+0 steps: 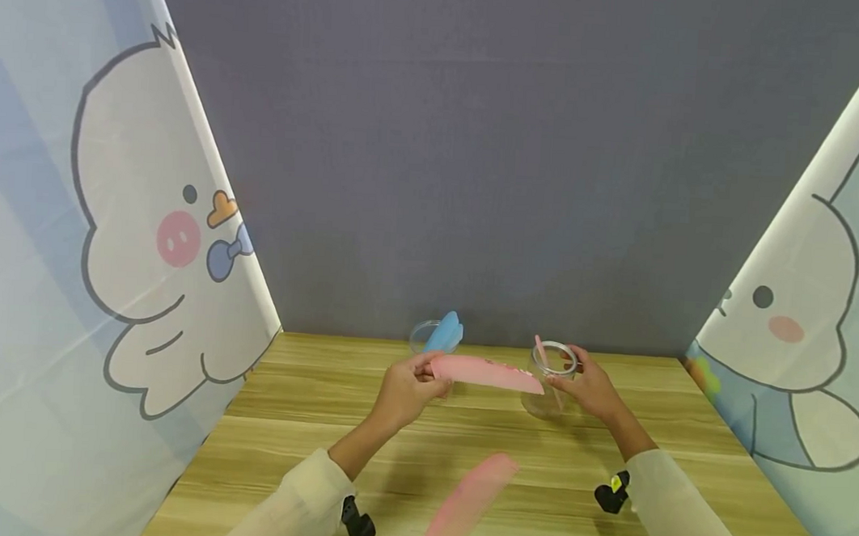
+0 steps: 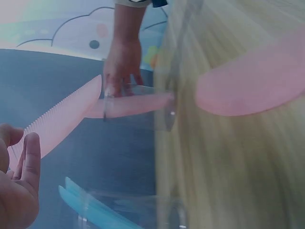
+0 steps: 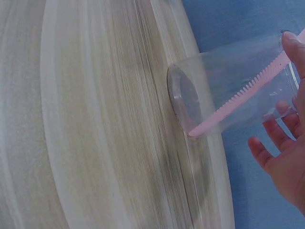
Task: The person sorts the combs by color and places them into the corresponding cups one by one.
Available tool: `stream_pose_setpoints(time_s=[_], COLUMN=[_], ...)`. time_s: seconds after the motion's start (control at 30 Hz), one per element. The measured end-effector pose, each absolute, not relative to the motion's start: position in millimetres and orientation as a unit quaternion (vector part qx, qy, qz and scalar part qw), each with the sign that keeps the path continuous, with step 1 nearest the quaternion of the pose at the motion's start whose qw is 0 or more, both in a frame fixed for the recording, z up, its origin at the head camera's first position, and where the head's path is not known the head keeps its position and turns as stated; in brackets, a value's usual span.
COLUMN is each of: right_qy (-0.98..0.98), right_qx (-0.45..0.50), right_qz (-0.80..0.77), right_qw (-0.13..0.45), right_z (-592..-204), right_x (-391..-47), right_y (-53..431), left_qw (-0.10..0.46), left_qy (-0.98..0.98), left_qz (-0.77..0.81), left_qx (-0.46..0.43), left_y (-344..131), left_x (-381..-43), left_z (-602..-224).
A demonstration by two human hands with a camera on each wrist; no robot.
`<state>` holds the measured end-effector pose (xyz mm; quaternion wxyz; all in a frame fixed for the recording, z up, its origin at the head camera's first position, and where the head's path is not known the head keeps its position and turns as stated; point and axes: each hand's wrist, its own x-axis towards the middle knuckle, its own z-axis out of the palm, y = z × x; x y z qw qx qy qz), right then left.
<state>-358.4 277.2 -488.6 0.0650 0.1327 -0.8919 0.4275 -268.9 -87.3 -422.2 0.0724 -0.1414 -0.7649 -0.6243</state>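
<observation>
My left hand (image 1: 403, 392) pinches one end of a pink comb (image 1: 485, 373), which is held above the table and points rightward toward a clear jar (image 1: 535, 405). My right hand (image 1: 592, 387) grips that jar near its rim, thumb on the near side. Inside the jar a second pink comb leans diagonally; the right wrist view shows its toothed edge (image 3: 243, 98) through the wall. The held comb's tip overlaps the jar's side in the head view. On the table in front lies another pink comb (image 1: 470, 503).
Behind my left hand stands another clear jar (image 1: 419, 335) with blue combs (image 1: 444, 333) sticking out of it. The wood-grain table (image 1: 305, 423) ends at a dark grey backdrop (image 1: 478, 181). Cartoon-printed curtains (image 1: 133, 228) hang on both sides.
</observation>
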Motion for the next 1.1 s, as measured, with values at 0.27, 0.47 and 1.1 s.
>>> stream_pose_setpoints(time_s=[0.27,0.47,1.1], right_qy=[-0.891,-0.891,-0.887], right_qx=[0.131,0.128,0.13], right_qz=[0.431,0.432,0.44], right_qw=[0.064,0.057,0.052], right_z=[-487.0,-485.7,-484.5], right_x=[-357.1,-355.5,-354.2], right_y=[277.8,276.4,276.5], left_qw=[0.114,0.112,0.066], left_qy=[-0.794,-0.798,-0.796], left_qz=[-0.574,-0.566,-0.57], left_qx=[-0.163,-0.172,-0.192], left_y=[-71.6,-59.2,-32.6], left_x=[-279.9,-288.0,-316.2], left_z=[-400.2,-391.2,-378.5])
